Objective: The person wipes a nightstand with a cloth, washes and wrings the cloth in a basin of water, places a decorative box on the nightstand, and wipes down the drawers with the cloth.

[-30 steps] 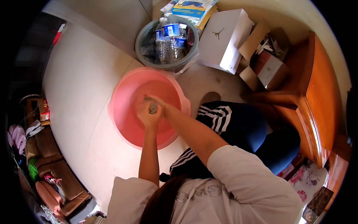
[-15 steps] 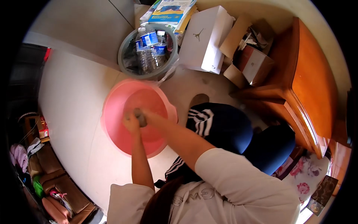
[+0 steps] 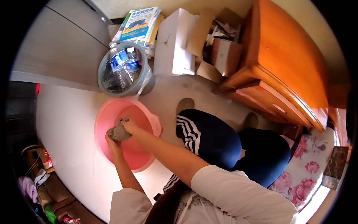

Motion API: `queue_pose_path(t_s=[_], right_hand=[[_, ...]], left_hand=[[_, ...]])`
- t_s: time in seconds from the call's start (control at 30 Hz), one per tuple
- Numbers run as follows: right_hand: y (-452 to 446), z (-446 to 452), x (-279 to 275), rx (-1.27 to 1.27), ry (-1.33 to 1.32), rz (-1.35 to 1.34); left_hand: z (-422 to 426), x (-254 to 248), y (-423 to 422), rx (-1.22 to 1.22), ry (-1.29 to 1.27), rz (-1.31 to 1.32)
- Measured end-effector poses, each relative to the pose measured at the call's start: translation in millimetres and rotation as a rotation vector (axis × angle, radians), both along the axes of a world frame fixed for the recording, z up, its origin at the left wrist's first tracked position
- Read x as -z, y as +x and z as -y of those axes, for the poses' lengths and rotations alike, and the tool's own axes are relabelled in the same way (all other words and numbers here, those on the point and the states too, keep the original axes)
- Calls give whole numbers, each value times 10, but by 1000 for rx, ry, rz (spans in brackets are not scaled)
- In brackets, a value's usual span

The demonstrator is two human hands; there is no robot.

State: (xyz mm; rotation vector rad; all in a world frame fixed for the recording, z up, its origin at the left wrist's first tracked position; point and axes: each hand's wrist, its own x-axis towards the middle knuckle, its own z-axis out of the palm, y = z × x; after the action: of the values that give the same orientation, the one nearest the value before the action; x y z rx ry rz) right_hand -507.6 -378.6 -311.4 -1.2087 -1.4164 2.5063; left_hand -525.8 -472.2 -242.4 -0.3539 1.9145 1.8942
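A pink plastic basin (image 3: 100,127) stands on the floor in front of me. Above its inside, a grey-green cloth (image 3: 120,132) is stretched between my two hands. My left hand (image 3: 113,143) grips the cloth's lower left part, its fingers partly hidden behind the fabric. At the upper right end, my right hand (image 3: 129,125) has its fingers closed on the cloth. How much water the basin holds I cannot tell.
Just behind the basin stands a grey bin (image 3: 102,76) with plastic bottles (image 3: 121,67). Magazines (image 3: 138,24), a white shoebox (image 3: 171,44) and an open cardboard box (image 3: 209,71) line the wall. An orange wooden cabinet (image 3: 287,56) stands right; a brown sofa (image 3: 59,190) is lower left.
The cloth was bunched small between both hands; now it is spread wider, with the hands further apart. My view has shifted, so the basin and boxes appear further left and lower.
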Motion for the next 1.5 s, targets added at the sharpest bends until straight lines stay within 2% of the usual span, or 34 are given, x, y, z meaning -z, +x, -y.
queue_pose_path(t_s=[0.07,0.1,0.17,0.2,0.27,0.3,0.4,0.47,0.6,0.7,0.77,0.8,0.9,1.0,1.1,1.2,1.27,1.4,1.5], right_hand=[[123,-217,-97,52,165,52],[154,-318,-186,81,245,70],[247,-310,-493,111,625,251],[308,-293,-599,126,810,347],[439,-260,-694,11,951,385],[491,-251,-709,-49,1017,409],[427,-276,-665,-433,774,229],[360,-196,-747,-257,845,190],[373,-156,-1119,213,1023,111],[387,-243,-1274,197,928,93],[373,-283,-1309,267,732,46],[373,-313,-1320,299,638,24],[390,-398,-1240,444,710,-261],[401,-513,-1264,216,600,-424],[427,-478,-1577,229,359,-571],[264,-348,-1653,224,485,-652],[142,-274,-1741,220,415,-762],[155,-401,-2169,150,498,-868],[348,-581,-2561,96,396,-935]], left_hand=[[-80,-33,118,112,-238,-14],[-100,5,124,142,-276,-39],[-29,137,16,208,-374,-102],[44,279,-48,187,-356,-231],[211,518,-129,150,-330,-475],[214,459,-120,97,-358,-448],[117,23,-50,-30,-383,-403],[37,-248,6,-39,-358,-417],[73,-323,-119,4,-474,-518],[115,-338,-119,42,-529,-497],[37,-433,-10,52,-594,-450],[92,-313,-83,31,-377,-368],[58,-134,-32,-94,88,-203],[60,23,33,22,235,-46],[136,390,-73,294,310,-68],[-6,241,79,254,257,-146],[-33,152,29,221,243,-179],[132,-7,-319,180,314,-201],[196,-156,-542,204,362,-198]])
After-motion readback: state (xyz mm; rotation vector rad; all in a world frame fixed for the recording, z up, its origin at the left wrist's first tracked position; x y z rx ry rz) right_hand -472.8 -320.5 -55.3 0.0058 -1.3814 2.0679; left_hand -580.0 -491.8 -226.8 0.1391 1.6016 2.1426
